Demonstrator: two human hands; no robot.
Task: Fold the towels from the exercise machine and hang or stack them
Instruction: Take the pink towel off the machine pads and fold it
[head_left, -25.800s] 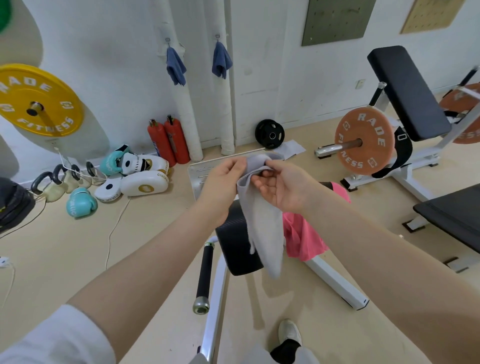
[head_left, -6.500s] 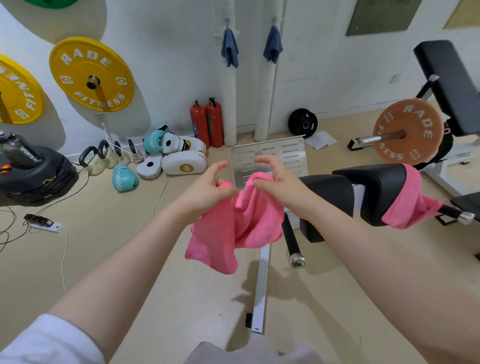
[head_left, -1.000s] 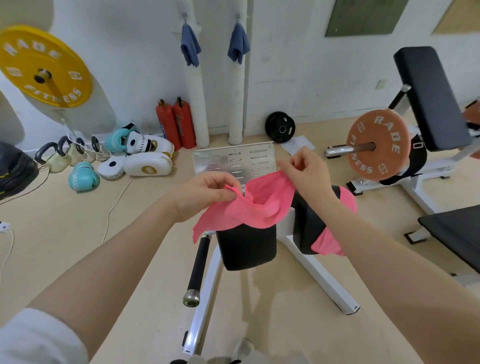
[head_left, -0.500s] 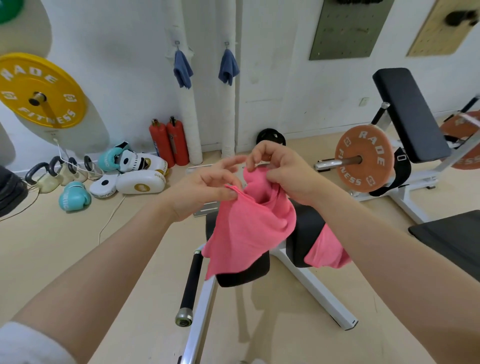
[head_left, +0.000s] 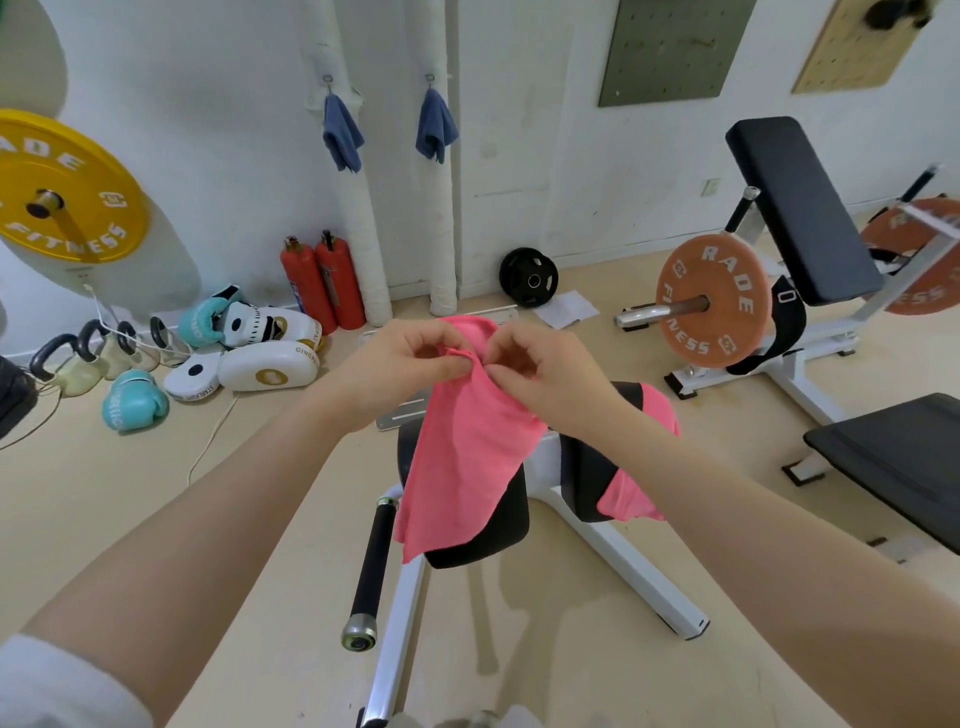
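Head: two hands (head_left: 400, 366) (head_left: 545, 376) pinch one of two pink towels (head_left: 462, 452); two blue towels (head_left: 342, 132) hang.

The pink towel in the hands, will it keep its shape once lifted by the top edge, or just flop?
Probably flop: the pink towel hangs limp and creased below where the left hand and right hand pinch it. It looks light, since fingertips alone carry it. Its nubby weave likely won't slip.

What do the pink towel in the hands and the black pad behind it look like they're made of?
The pink towel looks like soft matte cloth, maybe microfibre: it hangs limp in folds from both hands. The black pad seems to be smooth padded vinyl or leather, going by its faint sheen and rounded edge.
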